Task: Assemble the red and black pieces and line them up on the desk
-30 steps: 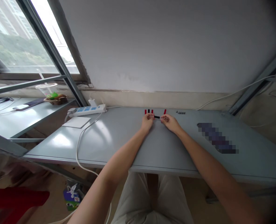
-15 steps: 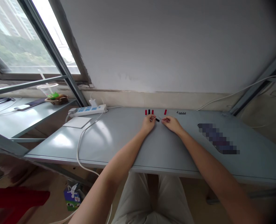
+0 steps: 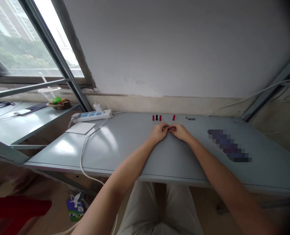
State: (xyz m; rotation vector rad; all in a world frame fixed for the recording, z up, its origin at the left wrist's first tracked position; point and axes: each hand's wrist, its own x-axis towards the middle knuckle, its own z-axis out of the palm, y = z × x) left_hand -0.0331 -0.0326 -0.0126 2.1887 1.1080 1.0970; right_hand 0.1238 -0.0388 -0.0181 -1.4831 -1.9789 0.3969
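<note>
My left hand [image 3: 160, 131] and my right hand [image 3: 179, 131] meet fingertip to fingertip just above the desk. Between the fingers of my left hand is a small black cylinder [image 3: 168, 127], now mostly covered. My right hand is pinched against its end; whatever it holds is too small to make out. Just beyond my hands stand two red cylinders [image 3: 153, 117] with a black cylinder [image 3: 156, 117] between them. Another red cylinder [image 3: 173, 117] is farther right, slightly tilted. Several small grey metal pieces [image 3: 190, 118] lie in a row to its right.
On the grey desk [image 3: 125, 147], a white power strip [image 3: 92, 115], a flat white panel [image 3: 81, 128] and a white cable [image 3: 82, 153] occupy the left. A blurred-out phone-like slab [image 3: 229, 146] lies at the right. The wall [image 3: 174, 58] rises behind the desk.
My hands have come together, the left moving slightly right. The black cylinder, earlier sticking out of my left fingers, is now largely hidden between both hands.
</note>
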